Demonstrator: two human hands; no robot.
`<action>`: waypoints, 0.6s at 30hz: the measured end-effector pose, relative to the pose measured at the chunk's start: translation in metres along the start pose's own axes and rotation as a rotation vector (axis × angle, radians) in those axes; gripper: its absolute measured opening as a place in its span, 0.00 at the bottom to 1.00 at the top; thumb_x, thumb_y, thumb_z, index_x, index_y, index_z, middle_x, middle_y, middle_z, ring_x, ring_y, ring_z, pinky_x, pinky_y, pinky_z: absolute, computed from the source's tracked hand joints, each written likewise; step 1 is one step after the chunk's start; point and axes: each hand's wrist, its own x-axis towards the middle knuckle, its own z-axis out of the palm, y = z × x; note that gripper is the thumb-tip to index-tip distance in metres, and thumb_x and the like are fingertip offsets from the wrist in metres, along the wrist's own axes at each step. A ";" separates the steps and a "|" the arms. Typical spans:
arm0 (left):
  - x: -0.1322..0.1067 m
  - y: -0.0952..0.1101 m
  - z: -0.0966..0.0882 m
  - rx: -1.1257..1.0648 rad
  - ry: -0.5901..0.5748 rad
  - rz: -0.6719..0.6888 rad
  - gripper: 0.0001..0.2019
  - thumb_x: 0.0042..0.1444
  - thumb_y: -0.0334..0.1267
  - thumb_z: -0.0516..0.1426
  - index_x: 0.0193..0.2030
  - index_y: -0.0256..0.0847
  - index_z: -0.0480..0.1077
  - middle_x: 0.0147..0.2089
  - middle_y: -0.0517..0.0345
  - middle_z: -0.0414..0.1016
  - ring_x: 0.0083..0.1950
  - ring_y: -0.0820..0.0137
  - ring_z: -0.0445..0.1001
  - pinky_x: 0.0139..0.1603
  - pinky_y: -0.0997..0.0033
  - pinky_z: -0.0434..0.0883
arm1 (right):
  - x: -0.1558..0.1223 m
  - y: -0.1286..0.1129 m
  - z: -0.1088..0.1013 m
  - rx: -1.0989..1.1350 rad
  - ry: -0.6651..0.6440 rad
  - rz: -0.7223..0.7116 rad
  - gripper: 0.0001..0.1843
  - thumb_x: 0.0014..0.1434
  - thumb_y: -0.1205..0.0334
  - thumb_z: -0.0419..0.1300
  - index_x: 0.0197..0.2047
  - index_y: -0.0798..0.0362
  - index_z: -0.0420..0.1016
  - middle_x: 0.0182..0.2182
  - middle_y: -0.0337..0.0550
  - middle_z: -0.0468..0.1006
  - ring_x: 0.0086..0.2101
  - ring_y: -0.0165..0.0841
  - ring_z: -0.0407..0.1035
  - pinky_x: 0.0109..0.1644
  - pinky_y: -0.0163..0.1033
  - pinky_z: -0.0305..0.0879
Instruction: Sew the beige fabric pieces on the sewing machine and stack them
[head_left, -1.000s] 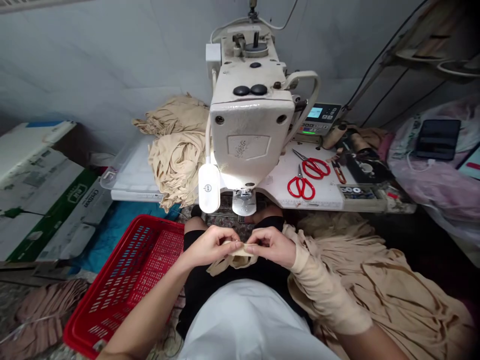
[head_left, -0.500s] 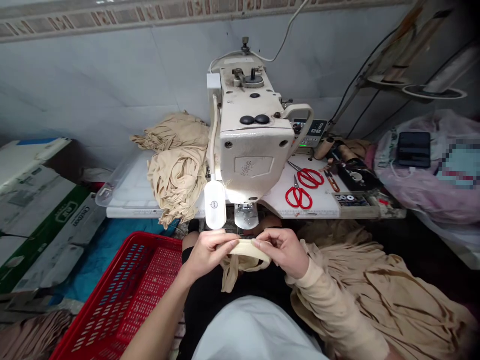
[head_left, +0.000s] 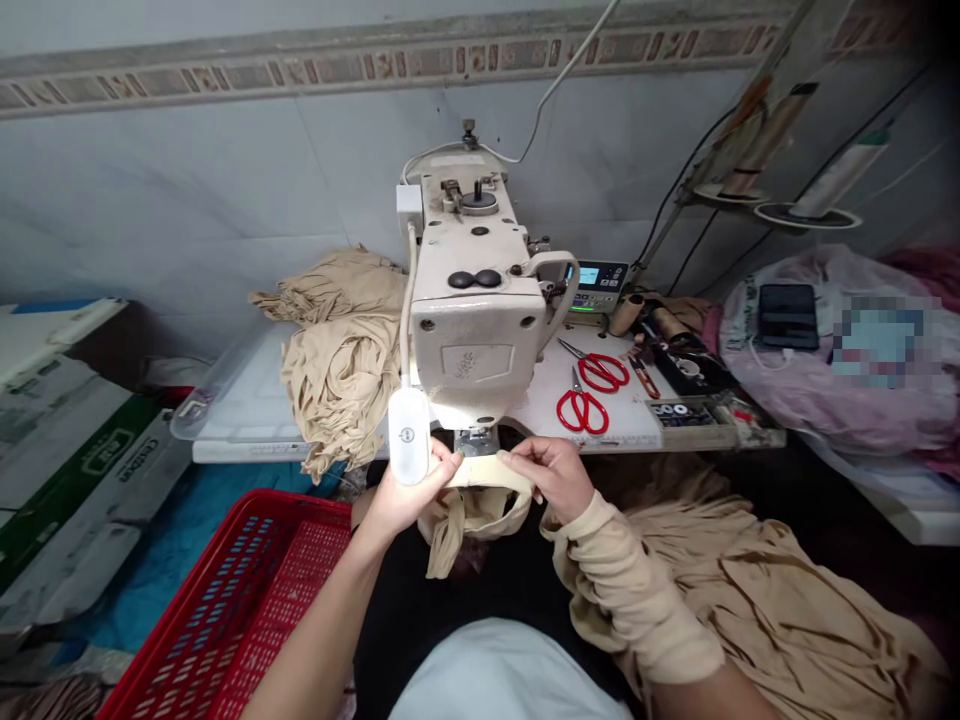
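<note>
A grey wall (head_left: 187, 180) rises behind a cream industrial sewing machine (head_left: 469, 300), with red-handled scissors (head_left: 583, 410) lying on the white table (head_left: 240, 445) to its right. Low in the middle of the frame, the left hand (head_left: 405, 500) and right hand (head_left: 546, 475) stay apart, each pinching a beige fabric band (head_left: 480, 472) stretched between them, just below the presser foot (head_left: 466, 440). A red plastic basket (head_left: 300, 505) sits at lower left.

Apparently "Chitose" on a cardboard carton (head_left: 97, 490)
</note>
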 end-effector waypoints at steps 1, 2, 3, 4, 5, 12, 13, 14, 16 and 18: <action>0.003 0.000 0.001 -0.033 -0.004 0.011 0.14 0.61 0.49 0.62 0.35 0.40 0.69 0.23 0.66 0.63 0.23 0.75 0.62 0.24 0.75 0.61 | 0.003 0.001 -0.001 0.015 0.011 0.003 0.20 0.51 0.47 0.73 0.27 0.57 0.79 0.16 0.36 0.71 0.15 0.25 0.56 0.16 0.33 0.50; 0.007 -0.001 0.002 -0.067 -0.008 0.023 0.14 0.61 0.48 0.62 0.36 0.40 0.68 0.22 0.67 0.62 0.21 0.76 0.60 0.23 0.75 0.61 | 0.005 0.003 -0.002 0.027 0.021 0.006 0.20 0.51 0.46 0.73 0.27 0.57 0.79 0.16 0.36 0.71 0.15 0.25 0.56 0.16 0.33 0.50; 0.010 -0.002 0.004 -0.097 -0.008 0.032 0.13 0.62 0.48 0.61 0.36 0.41 0.67 0.22 0.68 0.61 0.20 0.76 0.59 0.22 0.74 0.60 | 0.008 0.004 -0.004 0.036 0.029 0.008 0.21 0.51 0.46 0.73 0.27 0.57 0.79 0.16 0.36 0.71 0.15 0.25 0.56 0.16 0.33 0.50; 0.012 -0.002 0.005 -0.116 -0.005 0.039 0.13 0.63 0.48 0.60 0.37 0.42 0.65 0.22 0.68 0.60 0.20 0.76 0.59 0.21 0.74 0.60 | 0.011 0.006 -0.005 0.045 0.037 0.010 0.21 0.51 0.46 0.73 0.27 0.57 0.79 0.17 0.37 0.71 0.16 0.25 0.56 0.16 0.32 0.49; 0.015 -0.003 0.007 -0.121 0.003 0.047 0.13 0.63 0.48 0.60 0.38 0.43 0.64 0.22 0.68 0.60 0.19 0.76 0.59 0.20 0.74 0.59 | 0.013 0.007 -0.006 0.054 0.045 0.014 0.21 0.50 0.45 0.73 0.28 0.57 0.79 0.17 0.37 0.72 0.16 0.25 0.56 0.15 0.32 0.49; 0.024 0.004 0.013 -0.057 0.007 0.111 0.20 0.65 0.48 0.59 0.28 0.43 0.56 0.17 0.69 0.59 0.17 0.77 0.61 0.21 0.74 0.58 | 0.022 0.011 -0.014 0.107 0.083 0.032 0.22 0.48 0.44 0.75 0.27 0.57 0.79 0.16 0.36 0.70 0.15 0.25 0.54 0.14 0.32 0.48; 0.025 0.005 0.014 -0.056 0.008 0.108 0.20 0.64 0.48 0.59 0.28 0.43 0.56 0.17 0.69 0.59 0.17 0.77 0.61 0.21 0.75 0.58 | 0.022 0.012 -0.014 0.107 0.084 0.036 0.22 0.48 0.44 0.75 0.27 0.57 0.79 0.17 0.36 0.70 0.15 0.25 0.55 0.14 0.32 0.48; 0.026 0.006 0.014 -0.059 0.014 0.101 0.20 0.64 0.49 0.59 0.28 0.43 0.57 0.17 0.69 0.59 0.17 0.77 0.61 0.21 0.75 0.58 | 0.022 0.013 -0.014 0.107 0.083 0.042 0.23 0.48 0.44 0.75 0.28 0.57 0.79 0.17 0.36 0.71 0.15 0.25 0.55 0.14 0.32 0.49; 0.026 0.003 0.016 -0.083 0.022 0.088 0.18 0.64 0.50 0.59 0.31 0.43 0.60 0.18 0.70 0.60 0.17 0.77 0.61 0.20 0.76 0.58 | 0.021 0.015 -0.014 0.099 0.071 0.052 0.23 0.48 0.43 0.74 0.29 0.57 0.80 0.17 0.36 0.72 0.15 0.25 0.55 0.14 0.32 0.49; 0.023 -0.004 0.016 -0.122 0.035 0.082 0.16 0.65 0.51 0.58 0.37 0.42 0.62 0.21 0.69 0.64 0.18 0.77 0.61 0.20 0.77 0.59 | 0.020 0.020 -0.014 0.077 0.056 0.055 0.24 0.49 0.42 0.74 0.28 0.57 0.79 0.17 0.36 0.71 0.15 0.25 0.55 0.15 0.32 0.49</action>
